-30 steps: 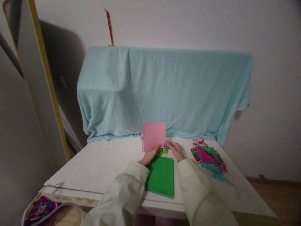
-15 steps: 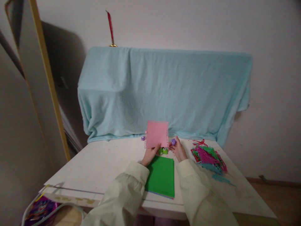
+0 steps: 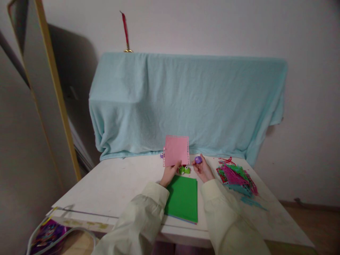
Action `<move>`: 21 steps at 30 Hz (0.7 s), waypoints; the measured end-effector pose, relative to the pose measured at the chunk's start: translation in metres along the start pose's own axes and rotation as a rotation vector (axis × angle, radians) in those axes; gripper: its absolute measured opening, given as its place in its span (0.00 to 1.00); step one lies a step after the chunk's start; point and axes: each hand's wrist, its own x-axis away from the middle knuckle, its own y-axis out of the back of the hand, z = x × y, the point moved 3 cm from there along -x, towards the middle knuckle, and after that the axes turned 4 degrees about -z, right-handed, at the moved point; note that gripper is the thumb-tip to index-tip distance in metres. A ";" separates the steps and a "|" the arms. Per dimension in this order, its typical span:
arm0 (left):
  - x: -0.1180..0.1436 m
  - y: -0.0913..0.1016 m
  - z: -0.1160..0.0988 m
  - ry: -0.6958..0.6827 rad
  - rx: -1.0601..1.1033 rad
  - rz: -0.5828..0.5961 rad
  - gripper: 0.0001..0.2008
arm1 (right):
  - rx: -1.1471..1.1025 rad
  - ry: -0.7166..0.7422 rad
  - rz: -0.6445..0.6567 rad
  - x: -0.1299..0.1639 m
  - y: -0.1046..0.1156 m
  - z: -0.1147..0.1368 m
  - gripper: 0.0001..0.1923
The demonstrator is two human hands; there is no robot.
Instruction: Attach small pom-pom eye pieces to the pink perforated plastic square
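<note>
My left hand is closed on the lower edge of a pink sheet of paper, thumb on top. Rows of small punched holes run along the sheet's edges. In the fingers of my right hand is a small purple paper punch, a little to the right of the paper and apart from it. Under the paper's lower edge, two green punches with eye shapes sit on the table. Another purple punch shows partly behind the sheet's left edge. A stack of green paper lies between my forearms.
Punched scraps in pink, green, red and blue are heaped on the white table at the right. A light blue cloth hangs along the back. At the left stands a gold-framed mirror.
My right hand has moved slightly right, away from the paper, and the purple punch has turned in its fingers. The left hand still holds the pink sheet.
</note>
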 end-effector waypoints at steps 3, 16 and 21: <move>0.000 0.001 -0.001 -0.004 0.015 -0.017 0.23 | 0.206 0.119 -0.039 0.002 -0.001 0.006 0.29; 0.000 0.000 0.006 -0.033 -0.017 0.001 0.25 | 1.340 0.503 -0.281 0.020 0.000 0.018 0.27; 0.000 0.000 0.003 -0.044 0.007 -0.002 0.24 | 0.762 0.293 -0.088 0.014 -0.002 0.012 0.32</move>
